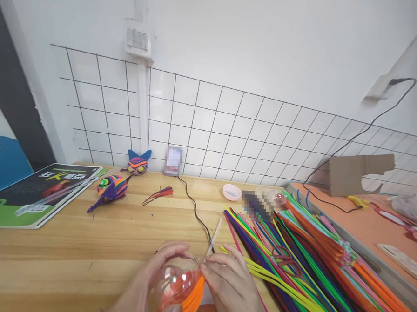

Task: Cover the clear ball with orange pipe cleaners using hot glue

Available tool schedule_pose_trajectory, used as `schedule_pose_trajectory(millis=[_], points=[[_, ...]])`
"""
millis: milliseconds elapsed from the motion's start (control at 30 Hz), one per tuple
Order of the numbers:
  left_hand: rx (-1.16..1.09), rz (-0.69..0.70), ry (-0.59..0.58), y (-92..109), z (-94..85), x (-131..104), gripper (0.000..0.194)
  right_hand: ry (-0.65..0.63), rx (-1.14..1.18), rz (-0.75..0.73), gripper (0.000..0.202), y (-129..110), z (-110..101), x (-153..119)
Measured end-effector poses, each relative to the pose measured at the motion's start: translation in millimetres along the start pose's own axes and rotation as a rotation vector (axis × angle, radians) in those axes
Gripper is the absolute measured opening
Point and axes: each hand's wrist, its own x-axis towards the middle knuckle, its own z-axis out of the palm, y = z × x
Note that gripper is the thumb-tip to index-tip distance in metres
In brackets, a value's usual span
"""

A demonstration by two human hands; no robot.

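Observation:
My left hand is wrapped round a clear plastic ball at the bottom middle, its thumb low on the front. Orange pipe cleaners lie side by side over the ball's right part. Closed beside the ball, my right hand has its fingertips pinched at the upper right edge, at the lower end of a thin whitish stick. This stick slants up to the right. Whether its end enters the ball is hidden by the fingers.
Bundles of coloured pipe cleaners and red-handled scissors lie right. Behind stand a pink bead bowl, a phone and a black cable. Two striped figures and a magazine are left.

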Motion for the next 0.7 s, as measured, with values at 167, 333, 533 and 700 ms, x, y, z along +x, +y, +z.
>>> schedule_pose_trajectory(millis=[167,333,533,700], points=[[-0.002,-0.015,-0.012,4,0.5,0,0.059,0.003,-0.040,0.006,0.020,0,1,-3],[-0.204,-0.040,0.052,-8,7.2,5,0.066,0.000,-0.093,0.001,0.022,-1,0,1],[-0.640,-0.273,0.054,-13,10.6,18,0.047,-0.054,-0.112,-0.012,0.024,0,3,0],[-0.880,-0.425,-0.007,16,12.7,17,0.024,-0.083,-0.108,-0.003,0.030,0,7,-2]])
